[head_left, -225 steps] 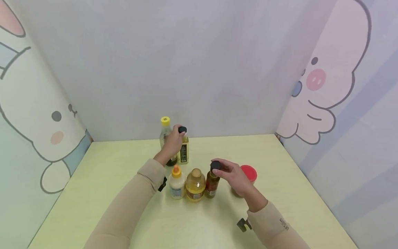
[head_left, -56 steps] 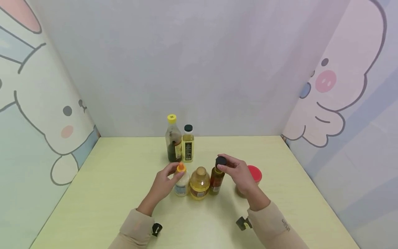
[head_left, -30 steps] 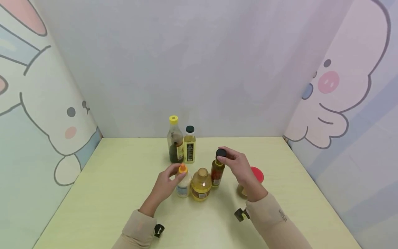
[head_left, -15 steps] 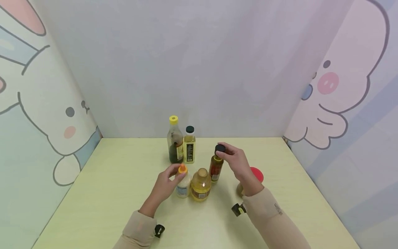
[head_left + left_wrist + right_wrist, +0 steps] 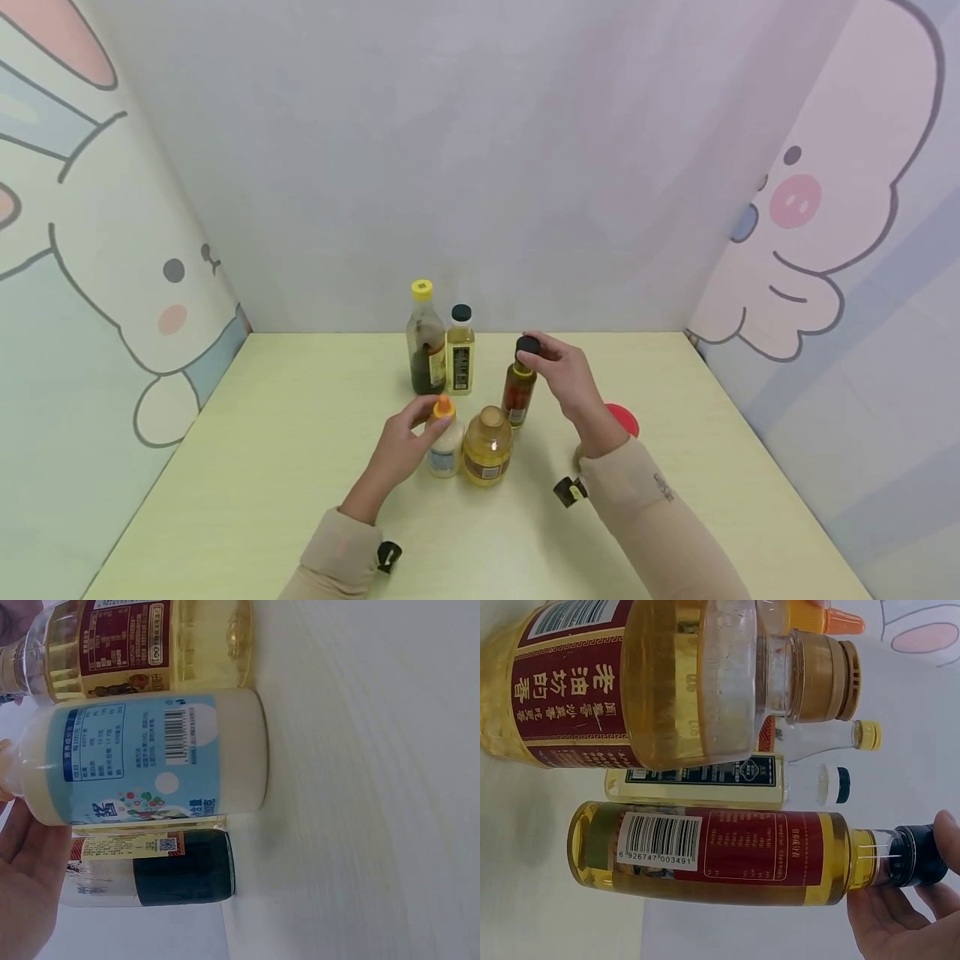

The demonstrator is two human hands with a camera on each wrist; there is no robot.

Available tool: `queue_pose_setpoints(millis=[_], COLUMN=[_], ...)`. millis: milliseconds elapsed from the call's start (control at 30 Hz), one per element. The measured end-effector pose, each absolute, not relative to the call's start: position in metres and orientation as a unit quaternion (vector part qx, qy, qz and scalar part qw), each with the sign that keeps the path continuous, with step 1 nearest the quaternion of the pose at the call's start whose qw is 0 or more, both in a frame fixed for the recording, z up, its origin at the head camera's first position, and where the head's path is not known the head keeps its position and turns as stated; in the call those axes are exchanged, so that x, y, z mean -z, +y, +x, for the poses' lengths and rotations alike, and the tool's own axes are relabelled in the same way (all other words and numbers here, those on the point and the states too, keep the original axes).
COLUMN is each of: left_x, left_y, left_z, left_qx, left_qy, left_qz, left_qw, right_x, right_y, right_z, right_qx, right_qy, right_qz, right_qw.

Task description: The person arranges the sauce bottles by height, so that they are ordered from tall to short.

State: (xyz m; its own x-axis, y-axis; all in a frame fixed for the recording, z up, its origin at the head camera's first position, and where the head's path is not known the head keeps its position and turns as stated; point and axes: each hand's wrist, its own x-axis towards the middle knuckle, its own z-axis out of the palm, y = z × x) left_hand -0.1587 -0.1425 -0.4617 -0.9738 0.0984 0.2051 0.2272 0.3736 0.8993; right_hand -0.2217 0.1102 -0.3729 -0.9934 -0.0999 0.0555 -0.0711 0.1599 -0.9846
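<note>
My left hand (image 5: 401,442) pinches the orange-and-yellow cap of a white squeeze bottle of dressing (image 5: 445,458), upright on the table. In the left wrist view its blue label (image 5: 142,761) faces the camera. With thumb and fingers, my right hand (image 5: 567,377) grips the black cap of a slim oil bottle (image 5: 517,397) with a red label. That bottle stands upright, farther back than the squeeze bottle. Between the two hands is a round-bodied, tan-capped bottle of yellow oil (image 5: 487,454), close beside the squeeze bottle.
At the back stand a yellow-capped bottle of dark sauce (image 5: 427,358) and a square oil bottle (image 5: 461,358) with a dark green cap, side by side. A red-lidded jar (image 5: 624,418) is partly hidden behind my right forearm. A wall (image 5: 465,183) rises behind the table.
My left hand has left the square oil bottle at the back and taken the squeeze bottle's cap. My right hand has moved the slim oil bottle back, away from beside the round-bodied bottle.
</note>
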Motion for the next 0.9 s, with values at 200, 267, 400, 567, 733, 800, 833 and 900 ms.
queue_pose_setpoints(millis=[200,267,400,567,733,800,833,900], left_x=[0.461,0.46,0.46,0.46,0.459,0.459,0.46,0.46], left_y=[-0.143,-0.143,-0.144,-0.144,-0.143,-0.143,-0.142,-0.141], left_z=[-0.157,-0.156,-0.155,-0.156,-0.156,-0.156,-0.156,-0.156], left_qx=[0.552,0.553,0.553,0.554,0.554,0.555,0.556,0.56], left_qy=[-0.826,-0.825,-0.824,-0.823,-0.823,-0.823,-0.822,-0.819], left_qz=[-0.097,-0.098,-0.101,-0.102,-0.102,-0.103,-0.104,-0.104], left_qw=[0.06,0.061,0.066,0.068,0.068,0.068,0.067,0.065], right_x=[0.369,0.367,0.364,0.36,0.36,0.361,0.362,0.363], right_y=[0.106,0.104,0.099,0.096,0.093,0.093,0.093,0.093], right_z=[-0.227,-0.23,-0.233,-0.239,-0.243,-0.245,-0.246,-0.248], right_qx=[0.639,0.639,0.645,0.647,0.643,0.642,0.641,0.64], right_qy=[0.767,0.767,0.761,0.76,0.764,0.765,0.765,0.766], right_qz=[-0.059,-0.064,-0.067,-0.06,-0.055,-0.053,-0.051,-0.048], right_qw=[0.013,0.012,0.014,0.021,0.027,0.029,0.03,0.03])
